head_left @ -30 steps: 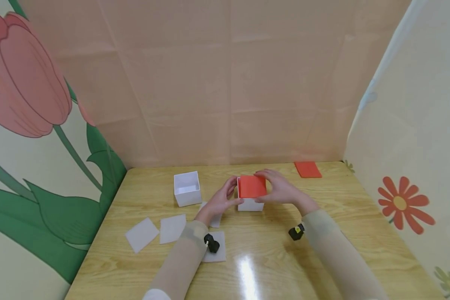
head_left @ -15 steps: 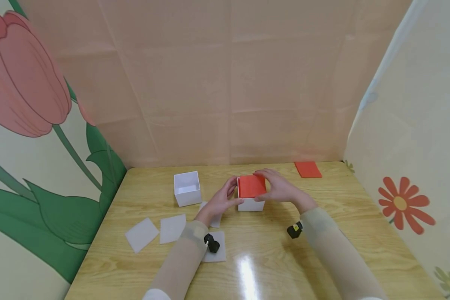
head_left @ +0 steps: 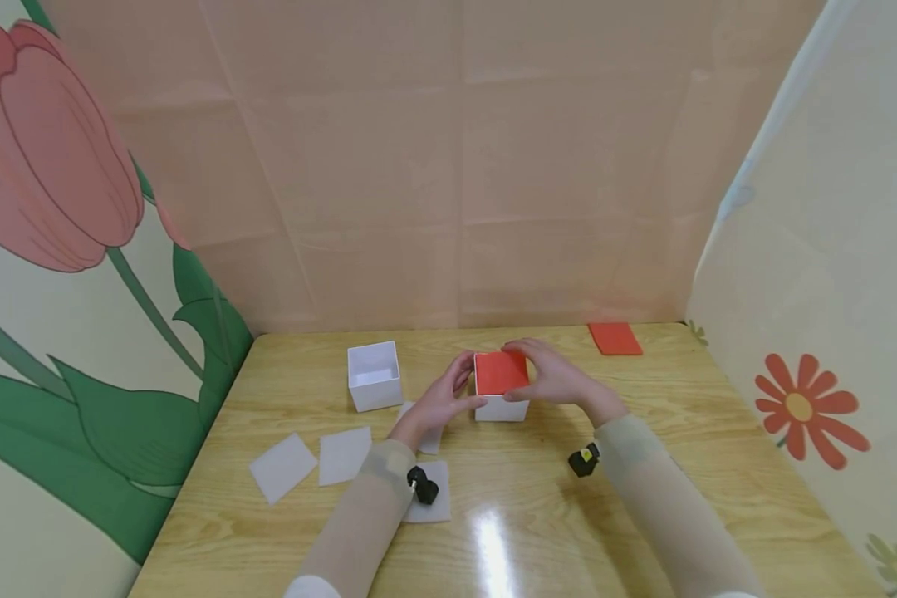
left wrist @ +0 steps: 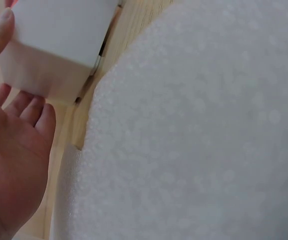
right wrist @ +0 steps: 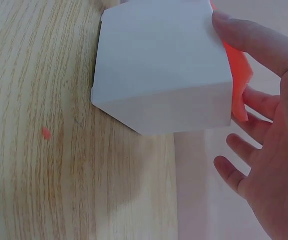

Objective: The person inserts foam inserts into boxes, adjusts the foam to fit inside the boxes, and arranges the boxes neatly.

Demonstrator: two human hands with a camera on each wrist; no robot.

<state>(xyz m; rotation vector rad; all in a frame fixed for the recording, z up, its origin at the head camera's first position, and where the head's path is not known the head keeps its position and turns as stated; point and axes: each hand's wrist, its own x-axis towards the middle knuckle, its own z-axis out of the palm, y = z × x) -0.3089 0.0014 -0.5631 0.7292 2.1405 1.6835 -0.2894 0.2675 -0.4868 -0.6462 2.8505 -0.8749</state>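
A white box (head_left: pixel 502 410) stands on the wooden table, its top covered by a red square sheet (head_left: pixel 497 374). My left hand (head_left: pixel 437 402) holds the box from the left, thumb at the near corner and fingers along the side; the left wrist view shows the white box (left wrist: pixel 64 25) between thumb and fingertips. From the right, my right hand (head_left: pixel 556 375) pinches the sheet's right side, thumb at the near edge and fingers toward the far edge. In the right wrist view the red sheet (right wrist: pixel 240 75) bulges past the rim of the white box (right wrist: pixel 158 55).
To the left stands an open white box (head_left: pixel 374 378). White foam sheets (head_left: pixel 284 468) lie about the left of the table, some partly under the left arm. A second red sheet (head_left: pixel 615 339) lies at the back right edge. A pink cloth (head_left: pixel 456 166) hangs behind.
The red sheet has sunk lower and flatter into the box top, showing more rim. My right hand has shifted slightly left with it; the left hand stays put.
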